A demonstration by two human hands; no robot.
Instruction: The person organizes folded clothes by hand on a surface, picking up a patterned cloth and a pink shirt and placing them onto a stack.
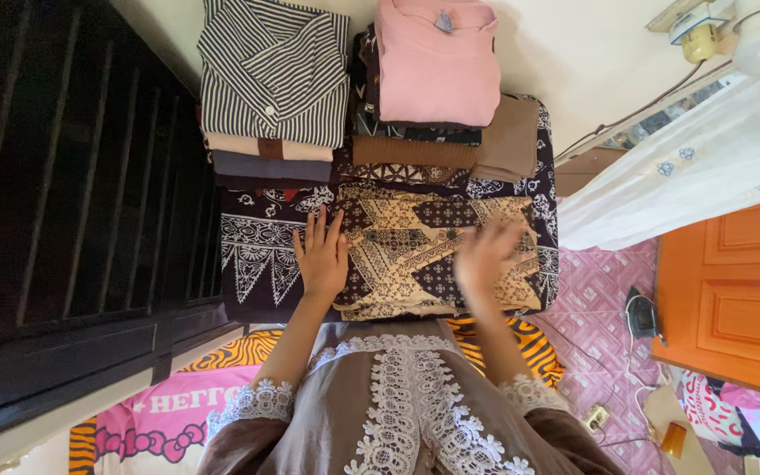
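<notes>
From the head camera, looking straight down, a low surface covered by a dark batik cloth (257, 251) with white patterns carries everything. No box or basket shows; the cloth-covered surface alone holds the clothes. Along its far edge stand two stacks of folded garments: at the far left corner, a pile topped by a black-and-white striped shirt (274, 70) over cream and dark grey pieces; just beside it to the right, a pile topped by a pink top (437, 66) over dark patterned pieces, with folded brown garments (507, 141) at the far right corner. Nearer the person, in the middle of the surface and reaching toward its near edge, lies a folded cream-and-brown batik garment (415, 251), flat, its far edge close against the two stacks. The left hand (320, 255) lies open, fingers stretched and slightly spread, palm down on the left end of this garment where it meets the dark cloth. The right hand (485, 255) is blurred with motion; it looks open and flat, resting on the right part of the same garment, gripping nothing that can be seen. Off the right edge, on the pink patterned floor mat (604, 290), sits a dark clothes iron (642, 315) beside an orange door (736, 290).
</notes>
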